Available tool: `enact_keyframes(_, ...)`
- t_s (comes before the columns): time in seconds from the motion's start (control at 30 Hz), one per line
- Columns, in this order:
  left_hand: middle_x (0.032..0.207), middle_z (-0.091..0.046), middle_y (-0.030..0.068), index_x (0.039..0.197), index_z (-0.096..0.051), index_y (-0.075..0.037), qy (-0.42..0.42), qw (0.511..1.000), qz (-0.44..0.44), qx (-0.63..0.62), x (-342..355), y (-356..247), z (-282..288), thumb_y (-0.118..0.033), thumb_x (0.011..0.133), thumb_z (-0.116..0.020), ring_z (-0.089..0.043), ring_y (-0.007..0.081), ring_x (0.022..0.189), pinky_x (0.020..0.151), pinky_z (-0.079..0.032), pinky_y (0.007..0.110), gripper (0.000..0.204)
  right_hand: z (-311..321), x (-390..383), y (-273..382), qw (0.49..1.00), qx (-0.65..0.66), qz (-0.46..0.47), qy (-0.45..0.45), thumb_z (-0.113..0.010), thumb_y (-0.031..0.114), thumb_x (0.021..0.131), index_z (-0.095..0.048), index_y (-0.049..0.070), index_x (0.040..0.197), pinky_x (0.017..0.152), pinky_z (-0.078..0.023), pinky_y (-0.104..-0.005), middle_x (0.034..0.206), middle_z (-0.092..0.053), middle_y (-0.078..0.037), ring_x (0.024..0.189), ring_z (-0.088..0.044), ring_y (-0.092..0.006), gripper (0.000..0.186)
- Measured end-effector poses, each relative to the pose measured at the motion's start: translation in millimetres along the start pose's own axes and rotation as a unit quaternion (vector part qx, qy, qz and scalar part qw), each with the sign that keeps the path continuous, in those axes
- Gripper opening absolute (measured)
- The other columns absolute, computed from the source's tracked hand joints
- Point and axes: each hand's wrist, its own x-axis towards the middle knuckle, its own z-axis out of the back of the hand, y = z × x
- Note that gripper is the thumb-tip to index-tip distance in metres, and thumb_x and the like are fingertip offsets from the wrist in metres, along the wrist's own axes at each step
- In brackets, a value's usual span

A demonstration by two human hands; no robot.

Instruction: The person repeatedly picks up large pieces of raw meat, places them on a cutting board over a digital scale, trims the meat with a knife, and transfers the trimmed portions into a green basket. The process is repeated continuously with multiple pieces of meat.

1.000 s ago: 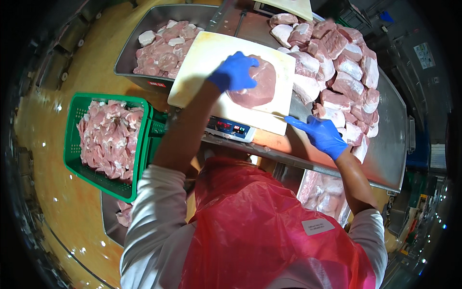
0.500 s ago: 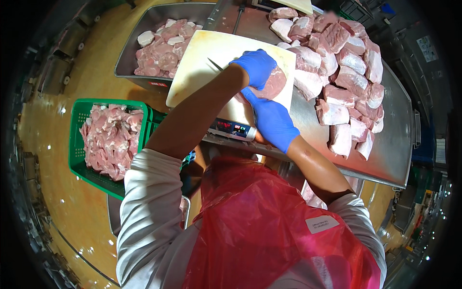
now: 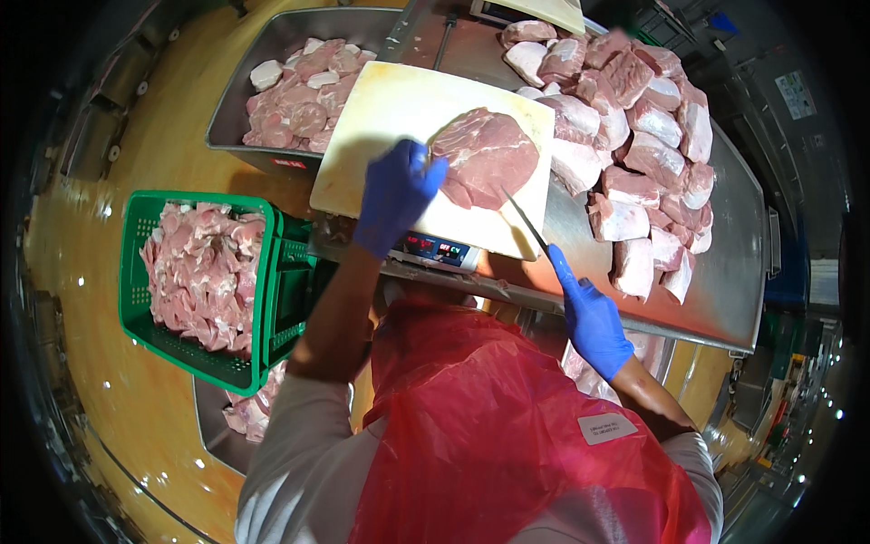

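Observation:
A broad, flat piece of raw pink pork (image 3: pixel 489 156) lies on the white cutting board (image 3: pixel 381 95). My right hand (image 3: pixel 595 328), in a blue glove, grips a knife (image 3: pixel 530 223) by its blue handle, off the board's near right corner. The blade points up and left, its tip over the meat's near right edge. At the meat's left side is my left hand (image 3: pixel 394 198), also gloved in blue. Its fingers are drawn together in a pinch above the board; whatever they hold, if anything, is hidden.
A digital scale (image 3: pixel 435 250) sits under the board's near edge. Several pork blocks (image 3: pixel 652 154) cover the steel table (image 3: pixel 725 272) to the right. A grey tub (image 3: pixel 227 122) of cut meat stands far left, and a green basket (image 3: pixel 263 299) of trimmings nearer.
My hands have parted, uncovering the meat. The left hand has moved left and nearer me; the right has drawn back right with the knife, whose blade now points toward the meat.

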Motion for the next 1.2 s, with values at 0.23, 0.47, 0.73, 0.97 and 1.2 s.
enact_keyframes(0.23, 0.070, -0.064, 0.0152, 0.085, -0.062, 0.000, -0.195, 0.954, 0.099, -0.204, -31, -2, -66, -0.006, 0.075, -0.077, -0.065, 0.0261, 0.063, 0.063, -0.053, 0.039, 0.019, -7, 92, 76, 0.997, 0.055, 0.031, -0.039, -0.060, 0.001, 0.085, -0.019, 0.033, 0.161, 0.071, -0.053, -0.0509, 0.091, -0.065, -0.026, 0.080, -0.066, -0.0437, 0.092)
enact_keyframes(0.47, 0.063, -0.062, 0.0161, 0.071, -0.062, 0.001, -0.153, 0.965, 0.121, -0.175, -43, 6, -52, -0.008, 0.074, -0.077, -0.060, 0.0202, 0.056, 0.057, -0.050, 0.037, 0.018, -23, 148, 114, 0.992, 0.059, 0.101, -0.040, -0.056, 0.008, 0.090, -0.015, 0.021, 0.161, 0.075, -0.055, -0.0502, 0.098, -0.068, -0.025, 0.086, -0.067, -0.0430, 0.084)
enact_keyframes(0.73, 0.060, -0.058, 0.0126, 0.069, -0.062, 0.001, -0.210, 0.972, -0.037, -0.102, -47, 38, -40, -0.008, 0.075, -0.074, -0.053, 0.0155, 0.053, 0.053, -0.046, 0.033, 0.015, -5, 52, 28, 0.983, -0.126, 0.047, 0.126, -0.052, -0.001, 0.089, -0.012, 0.034, 0.162, 0.068, -0.056, -0.0489, 0.088, -0.068, -0.025, 0.074, -0.069, -0.0396, 0.090)
enact_keyframes(0.97, 0.060, -0.053, 0.0029, 0.067, -0.059, -0.004, -0.081, 0.951, 0.167, -0.248, -74, 17, -2, -0.008, 0.073, -0.069, -0.049, 0.0081, 0.059, 0.056, -0.044, 0.029, 0.012, -17, 16, 11, 0.987, -0.126, 0.050, 0.081, -0.055, 0.000, 0.087, -0.017, 0.038, 0.161, 0.063, -0.054, -0.0487, 0.078, -0.064, -0.022, 0.069, -0.068, -0.0383, 0.091)
enact_keyframes(1.2, 0.068, -0.066, 0.0124, 0.079, -0.065, 0.000, -0.077, 0.949, 0.236, -0.196, -73, 31, 14, -0.013, 0.073, -0.074, -0.063, 0.0189, 0.062, 0.062, -0.051, 0.034, 0.017, 16, 41, 80, 0.988, -0.075, 0.107, 0.081, -0.059, 0.008, 0.089, -0.023, 0.028, 0.161, 0.063, -0.054, -0.0472, 0.075, -0.065, -0.020, 0.067, -0.066, -0.0360, 0.083)
